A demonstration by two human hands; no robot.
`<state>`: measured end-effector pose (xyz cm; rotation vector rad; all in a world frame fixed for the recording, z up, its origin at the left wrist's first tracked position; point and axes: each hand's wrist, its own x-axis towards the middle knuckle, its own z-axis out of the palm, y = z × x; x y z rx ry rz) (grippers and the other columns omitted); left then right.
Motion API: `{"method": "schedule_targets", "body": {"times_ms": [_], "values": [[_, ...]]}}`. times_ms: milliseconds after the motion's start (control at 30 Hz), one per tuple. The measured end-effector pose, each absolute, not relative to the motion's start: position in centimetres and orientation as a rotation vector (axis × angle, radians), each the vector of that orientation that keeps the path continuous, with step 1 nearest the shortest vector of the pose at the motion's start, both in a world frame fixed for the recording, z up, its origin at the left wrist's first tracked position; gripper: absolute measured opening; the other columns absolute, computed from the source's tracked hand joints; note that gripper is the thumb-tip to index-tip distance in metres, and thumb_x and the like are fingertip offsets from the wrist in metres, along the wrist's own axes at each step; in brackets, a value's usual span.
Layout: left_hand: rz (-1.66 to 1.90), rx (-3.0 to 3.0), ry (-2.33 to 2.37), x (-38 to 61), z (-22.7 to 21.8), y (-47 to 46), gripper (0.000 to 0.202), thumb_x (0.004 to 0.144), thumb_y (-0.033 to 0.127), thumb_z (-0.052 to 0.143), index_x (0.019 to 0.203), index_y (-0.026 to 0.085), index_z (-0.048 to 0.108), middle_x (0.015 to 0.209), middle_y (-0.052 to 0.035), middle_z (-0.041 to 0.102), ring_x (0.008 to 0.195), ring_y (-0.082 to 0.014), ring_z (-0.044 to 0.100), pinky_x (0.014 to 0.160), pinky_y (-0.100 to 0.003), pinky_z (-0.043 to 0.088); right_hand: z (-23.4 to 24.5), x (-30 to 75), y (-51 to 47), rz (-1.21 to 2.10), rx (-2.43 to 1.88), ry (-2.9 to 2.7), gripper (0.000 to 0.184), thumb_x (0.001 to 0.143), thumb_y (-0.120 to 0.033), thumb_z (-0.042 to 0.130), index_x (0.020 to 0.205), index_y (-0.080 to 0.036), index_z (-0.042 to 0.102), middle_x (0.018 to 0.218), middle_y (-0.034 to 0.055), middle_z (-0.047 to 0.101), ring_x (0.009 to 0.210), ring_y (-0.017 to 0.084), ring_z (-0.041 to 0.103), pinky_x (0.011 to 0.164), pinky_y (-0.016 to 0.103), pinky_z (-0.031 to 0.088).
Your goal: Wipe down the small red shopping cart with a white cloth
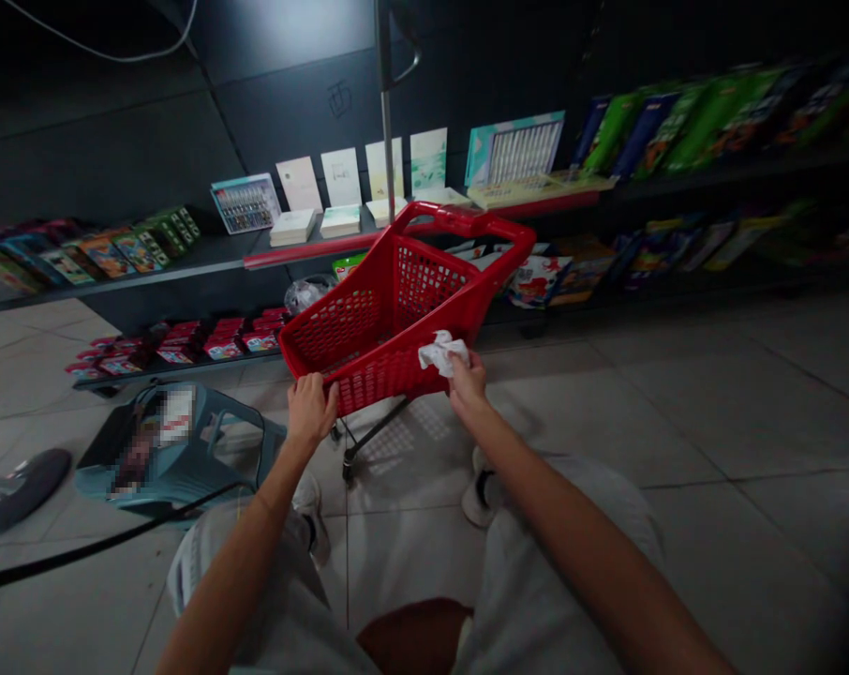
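Observation:
A small red plastic shopping cart [424, 352] with pierced basket walls stands in front of my knees, its handle toward the upper right. My left hand [310, 409] is closed over the rim at the basket's lower left corner. In my right hand [468, 380] I pinch a crumpled white tissue [442, 353], close against the basket's near side wall; whether it touches the wall I cannot tell. Nothing shows inside the basket from here. The cart's thin metal legs and casters show below the basket.
A dark shelf [206, 267] behind the cart carries books, boxes and snack bags. At my left stands a blue-grey plastic stool [214, 459] with things on top, a black strap [108, 548] running past it. A metal pole [386, 141] rises behind the cart; a round stand base [27, 487] sits far left.

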<state>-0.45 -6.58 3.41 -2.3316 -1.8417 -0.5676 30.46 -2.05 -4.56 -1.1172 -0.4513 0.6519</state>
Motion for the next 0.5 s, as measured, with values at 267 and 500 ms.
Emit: {"method": "schedule_targets", "body": {"times_ms": [267,500], "values": [[-0.603,-2.338,-1.835,-0.5,3.1,-6.8,0.025,0.105,0.045,0.041,0.098,0.024,0.052,0.109,-0.0128,0.067,0.112,-0.0311,0.059,0.103,-0.047,0.044,1.3,32.3,-1.0,0.492,-0.984,-0.460,0.047,0.073,-0.037,0.076,0.115,-0.019,0.063,0.115,0.0049,0.071,0.101,0.017,0.069,0.091,0.031,0.058],[-0.621,-2.334,-1.824,-0.8,2.7,-6.5,0.026,0.104,0.047,0.042,0.098,0.024,0.052,0.110,-0.0131,0.067,0.112,-0.0316,0.059,0.101,-0.047,0.044,0.4,28.3,-1.9,0.698,-1.139,-0.586,0.049,0.068,-0.036,0.077,0.113,-0.018,0.068,0.109,0.0061,0.074,0.097,0.020,0.069,0.088,0.033,0.057]]}}
